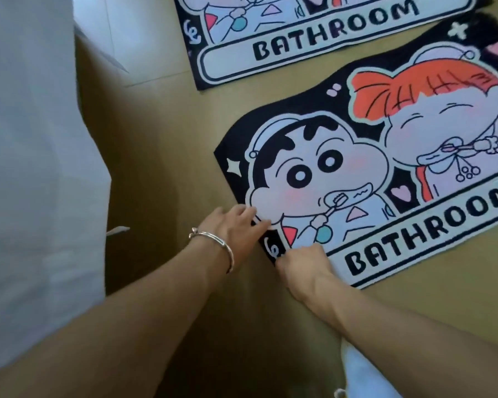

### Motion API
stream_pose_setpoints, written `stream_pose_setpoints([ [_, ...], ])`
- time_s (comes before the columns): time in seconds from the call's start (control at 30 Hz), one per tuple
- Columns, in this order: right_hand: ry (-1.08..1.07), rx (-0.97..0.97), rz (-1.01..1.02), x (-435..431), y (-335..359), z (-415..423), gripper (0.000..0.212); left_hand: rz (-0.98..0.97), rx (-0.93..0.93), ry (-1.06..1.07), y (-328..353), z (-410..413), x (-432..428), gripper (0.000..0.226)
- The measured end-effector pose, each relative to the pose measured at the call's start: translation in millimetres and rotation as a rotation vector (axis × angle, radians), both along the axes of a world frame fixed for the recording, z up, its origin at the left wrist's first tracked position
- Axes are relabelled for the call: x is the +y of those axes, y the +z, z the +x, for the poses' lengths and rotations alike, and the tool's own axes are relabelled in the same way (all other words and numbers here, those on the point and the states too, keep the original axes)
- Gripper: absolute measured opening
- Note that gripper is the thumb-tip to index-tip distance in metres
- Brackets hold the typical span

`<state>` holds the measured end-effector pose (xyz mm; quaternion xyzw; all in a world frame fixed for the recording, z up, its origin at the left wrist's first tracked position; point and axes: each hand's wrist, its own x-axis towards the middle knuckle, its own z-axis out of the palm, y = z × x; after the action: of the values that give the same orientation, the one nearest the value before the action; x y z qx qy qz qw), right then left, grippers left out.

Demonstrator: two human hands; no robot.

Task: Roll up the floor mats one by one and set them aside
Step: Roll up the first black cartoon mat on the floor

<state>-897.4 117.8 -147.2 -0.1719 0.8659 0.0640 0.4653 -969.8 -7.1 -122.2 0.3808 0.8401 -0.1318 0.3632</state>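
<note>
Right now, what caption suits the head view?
The left hand touches and right hand grips the near mat edge; second mat lies beyond.

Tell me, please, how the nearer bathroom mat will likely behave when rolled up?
Probably floppy: the nearer mat lies thin and flat on the floor, its far edge wavy. Likely light, so the right hand pinching its corner should lift it. Its fuzzy pile may stop a roll slipping.

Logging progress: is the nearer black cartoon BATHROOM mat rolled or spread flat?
Spread flat: the nearer black cartoon BATHROOM mat shows its printed face unrolled; left hand and right hand touch its short edge.
</note>
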Motion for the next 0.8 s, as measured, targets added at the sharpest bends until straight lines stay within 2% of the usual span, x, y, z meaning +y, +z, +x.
stream_pose_setpoints([
  [0.07,0.071,-0.027,0.058,21,5,6,0.029,-0.03,-0.02,-0.015,-6,6,22,0.087],
  [0.17,0.026,0.003,0.104,47,5,4,0.033,-0.097,-0.056,0.011,-10,9,51,0.09],
  [0.23,0.019,0.043,0.119,51,5,-1,0.03,-0.118,-0.025,0.019,-8,6,61,0.075],
  [0.33,0.037,0.086,0.086,49,10,-1,0.025,-0.123,0.11,-0.014,-4,-10,60,0.041],
  [0.43,-0.036,0.199,0.033,67,25,-13,0.019,-0.193,0.176,-0.043,-3,-14,53,0.032],
  [0.5,-0.094,0.293,0.043,90,40,-30,0.017,-0.157,0.189,-0.045,1,-3,60,0.031],
  [0.63,-0.101,0.435,0.122,133,65,-32,0.032,-0.028,0.182,-0.212,7,23,94,0.028],
  [0.73,-0.098,0.336,0.263,159,74,6,0.03,0.087,0.105,-0.387,12,42,120,0.026],
  [0.8,-0.21,0.209,0.343,175,76,38,0.018,0.151,0.043,-0.48,12,59,137,0.025],
])
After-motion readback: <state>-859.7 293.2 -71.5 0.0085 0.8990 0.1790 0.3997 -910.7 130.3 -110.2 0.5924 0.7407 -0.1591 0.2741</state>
